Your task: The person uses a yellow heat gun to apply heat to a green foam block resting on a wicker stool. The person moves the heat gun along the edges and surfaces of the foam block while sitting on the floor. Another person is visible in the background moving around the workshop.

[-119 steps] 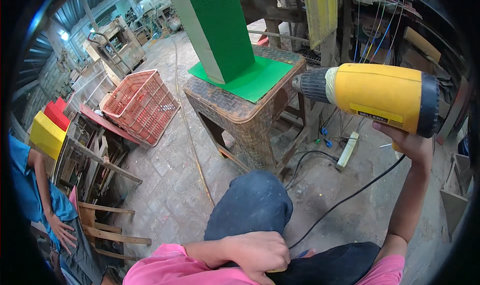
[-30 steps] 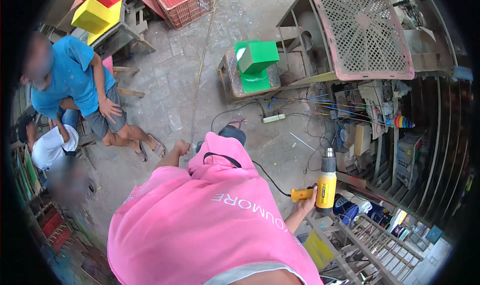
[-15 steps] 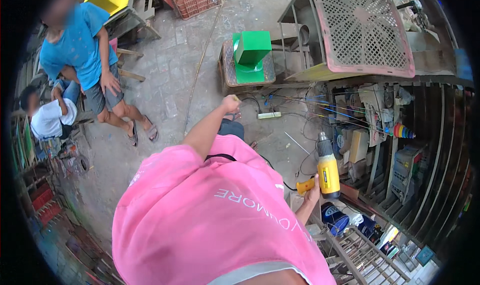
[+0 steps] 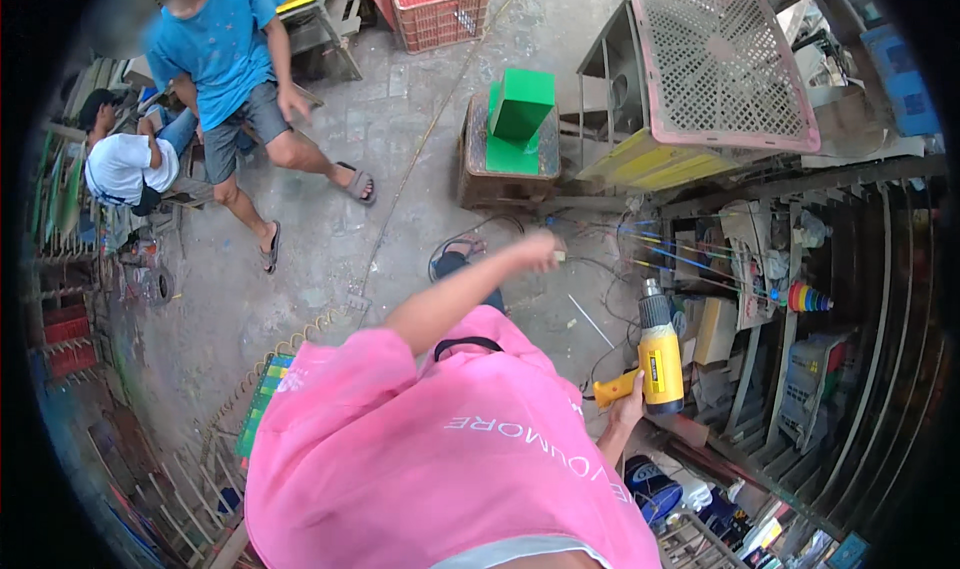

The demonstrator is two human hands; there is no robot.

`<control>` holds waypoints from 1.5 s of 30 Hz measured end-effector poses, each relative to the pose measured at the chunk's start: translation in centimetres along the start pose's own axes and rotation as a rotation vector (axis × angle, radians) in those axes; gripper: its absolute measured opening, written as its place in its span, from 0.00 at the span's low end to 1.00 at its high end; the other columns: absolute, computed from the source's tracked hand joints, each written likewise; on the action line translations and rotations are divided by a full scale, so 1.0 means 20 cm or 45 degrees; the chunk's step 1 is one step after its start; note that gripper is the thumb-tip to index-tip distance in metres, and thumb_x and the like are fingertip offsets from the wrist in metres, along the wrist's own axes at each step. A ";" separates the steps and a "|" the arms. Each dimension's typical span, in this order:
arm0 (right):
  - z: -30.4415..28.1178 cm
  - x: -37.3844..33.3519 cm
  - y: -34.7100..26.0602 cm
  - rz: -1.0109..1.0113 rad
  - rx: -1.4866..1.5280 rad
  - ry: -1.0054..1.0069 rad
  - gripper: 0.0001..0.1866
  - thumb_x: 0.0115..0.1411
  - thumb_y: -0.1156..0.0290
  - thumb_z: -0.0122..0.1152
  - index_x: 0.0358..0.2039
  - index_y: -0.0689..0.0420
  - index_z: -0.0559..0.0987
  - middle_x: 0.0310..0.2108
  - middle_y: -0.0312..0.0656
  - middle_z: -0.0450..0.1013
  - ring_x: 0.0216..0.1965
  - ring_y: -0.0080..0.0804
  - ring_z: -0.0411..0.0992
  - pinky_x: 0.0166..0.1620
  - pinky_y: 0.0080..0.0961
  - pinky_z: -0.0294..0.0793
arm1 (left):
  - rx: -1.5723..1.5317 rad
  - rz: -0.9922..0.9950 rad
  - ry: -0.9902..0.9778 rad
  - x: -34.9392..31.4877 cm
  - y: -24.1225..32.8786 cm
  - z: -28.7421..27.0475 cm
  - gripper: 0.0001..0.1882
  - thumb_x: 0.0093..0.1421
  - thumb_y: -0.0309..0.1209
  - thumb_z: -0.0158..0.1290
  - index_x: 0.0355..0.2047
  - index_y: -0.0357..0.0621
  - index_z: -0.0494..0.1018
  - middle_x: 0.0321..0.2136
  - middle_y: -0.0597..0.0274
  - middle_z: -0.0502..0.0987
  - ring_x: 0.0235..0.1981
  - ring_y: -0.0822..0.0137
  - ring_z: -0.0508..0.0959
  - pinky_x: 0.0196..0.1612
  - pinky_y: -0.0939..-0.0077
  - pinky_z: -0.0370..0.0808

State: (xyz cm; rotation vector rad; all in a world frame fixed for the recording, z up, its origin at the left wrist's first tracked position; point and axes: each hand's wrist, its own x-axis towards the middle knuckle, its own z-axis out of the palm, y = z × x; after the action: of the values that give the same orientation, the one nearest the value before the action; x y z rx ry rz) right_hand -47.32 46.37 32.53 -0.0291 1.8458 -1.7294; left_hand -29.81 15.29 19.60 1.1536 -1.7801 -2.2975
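Note:
My right hand [image 4: 627, 406] grips the yellow handle of a heat gun [image 4: 660, 369], whose dark collar and metal nozzle point away from me. My left arm reaches forward over the floor, and the left hand [image 4: 538, 253] is smeared by motion, so its fingers are unclear. Just past that hand, cables lie on the floor. Beyond it, a green block-shaped piece on a flat green base [image 4: 522, 114] stands on a small wooden stool [image 4: 480, 174].
A pink-rimmed mesh crate [image 4: 725, 64] rests on a frame at far right. A red crate [image 4: 440, 9] stands at the back. A person in a blue shirt [image 4: 225, 49] walks at left; another in white [image 4: 125, 169] sits. Metal racks [image 4: 885, 319] line the right.
My left hand has swept right, across the floor by the cables. The heat gun stays in my right hand. The view has shifted, and the blue-shirted person has taken a step.

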 end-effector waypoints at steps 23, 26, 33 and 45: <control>0.49 -0.11 0.00 -0.057 0.033 -0.031 0.21 0.57 0.66 0.62 0.49 0.61 0.71 0.42 0.39 0.72 0.40 0.29 0.71 0.43 0.27 0.70 | -0.503 0.159 -0.146 -0.31 0.26 0.92 0.36 0.64 0.58 0.30 0.47 0.37 0.72 0.41 0.55 0.76 0.42 0.64 0.72 0.49 0.67 0.67; 0.47 -0.09 0.01 -0.047 0.023 -0.042 0.23 0.58 0.66 0.61 0.52 0.62 0.69 0.47 0.40 0.71 0.44 0.30 0.70 0.46 0.27 0.69 | -0.497 0.065 -0.113 -0.39 0.35 0.92 0.38 0.63 0.60 0.29 0.53 0.39 0.68 0.48 0.53 0.72 0.50 0.62 0.69 0.55 0.65 0.62; 0.46 -0.15 0.03 -0.140 -0.114 -0.036 0.28 0.57 0.66 0.62 0.56 0.61 0.65 0.53 0.43 0.67 0.51 0.34 0.67 0.52 0.33 0.68 | -0.620 0.040 -0.115 -0.51 0.42 0.92 0.44 0.60 0.65 0.28 0.60 0.39 0.58 0.59 0.50 0.61 0.62 0.59 0.57 0.64 0.64 0.49; 0.49 -0.14 0.08 -0.292 -0.085 -0.039 0.25 0.58 0.67 0.62 0.53 0.60 0.67 0.47 0.41 0.70 0.46 0.32 0.70 0.49 0.32 0.70 | -0.728 0.210 -0.064 -0.52 0.38 0.97 0.38 0.64 0.60 0.28 0.56 0.39 0.64 0.55 0.52 0.66 0.58 0.61 0.62 0.62 0.65 0.54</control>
State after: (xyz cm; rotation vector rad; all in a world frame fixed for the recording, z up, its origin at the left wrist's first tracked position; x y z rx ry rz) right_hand -40.27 38.98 32.54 -0.3029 1.9396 -1.8062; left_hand -36.06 33.26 33.06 0.8189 -1.0517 -2.4930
